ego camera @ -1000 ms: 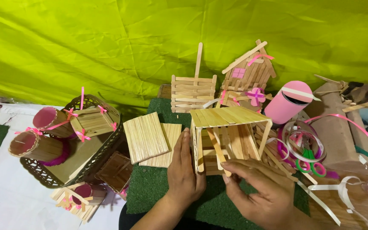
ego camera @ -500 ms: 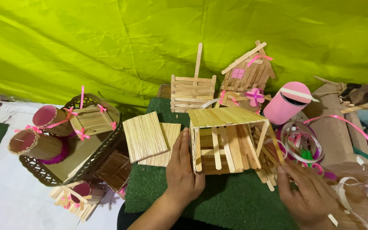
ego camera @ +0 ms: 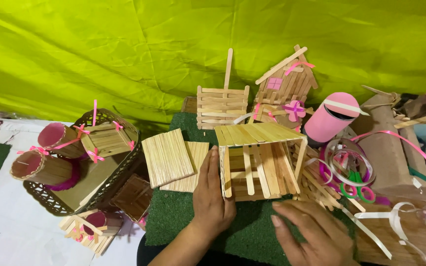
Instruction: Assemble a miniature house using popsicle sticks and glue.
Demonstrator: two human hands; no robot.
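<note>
Two stick panels (ego camera: 174, 158) lie beside the left hand (ego camera: 213, 197).

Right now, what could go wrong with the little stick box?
The left hand alone steadies the stick box; the right hand hovers just in front. A hard squeeze might loosen its sticks. The loose stick pile lies against the box's right side, so a sweep of the right hand could scatter it.

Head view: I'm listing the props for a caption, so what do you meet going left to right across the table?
Wire basket → flat stick panels → left hand → open stick box → pink cylinder → green-handled scissors.
</note>
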